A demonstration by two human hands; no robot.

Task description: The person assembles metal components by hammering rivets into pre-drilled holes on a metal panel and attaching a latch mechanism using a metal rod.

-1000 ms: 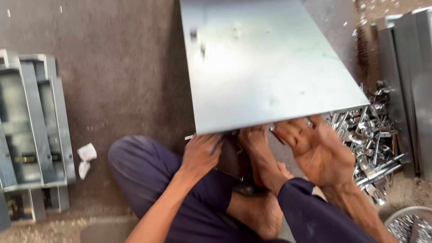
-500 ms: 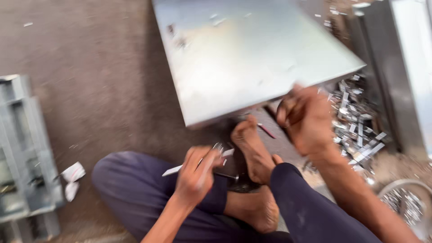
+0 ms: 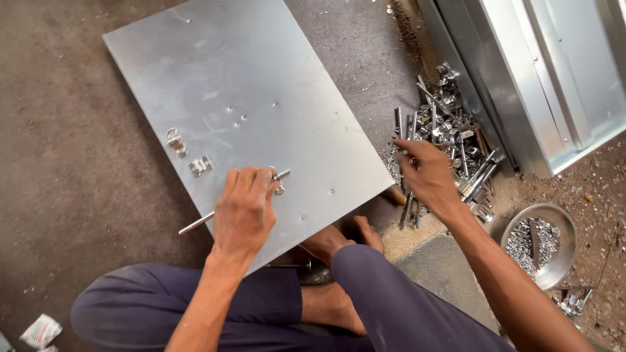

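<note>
A large grey metal sheet [image 3: 248, 111] lies flat on the floor in front of my crossed legs. My left hand [image 3: 244, 208] rests on its near edge and grips a thin metal rod [image 3: 195, 223] with a small ring fitting at its far end. Two small metal brackets [image 3: 189, 156] sit on the sheet just left of that hand. My right hand [image 3: 427, 176] reaches out to the right, fingers curled down into a heap of shiny rods and fittings [image 3: 450, 143]; whether it holds one is hidden.
A round steel bowl [image 3: 544, 244] with small hardware stands at the right by my forearm. Long folded metal channels [image 3: 521, 78] lie along the upper right. A crumpled white wrapper [image 3: 40, 331] lies at the lower left on the concrete floor.
The sheet, tilted up before, now lies flat. My left hand has taken the rod onto the sheet's edge. My right hand left the sheet and went right into the hardware heap.
</note>
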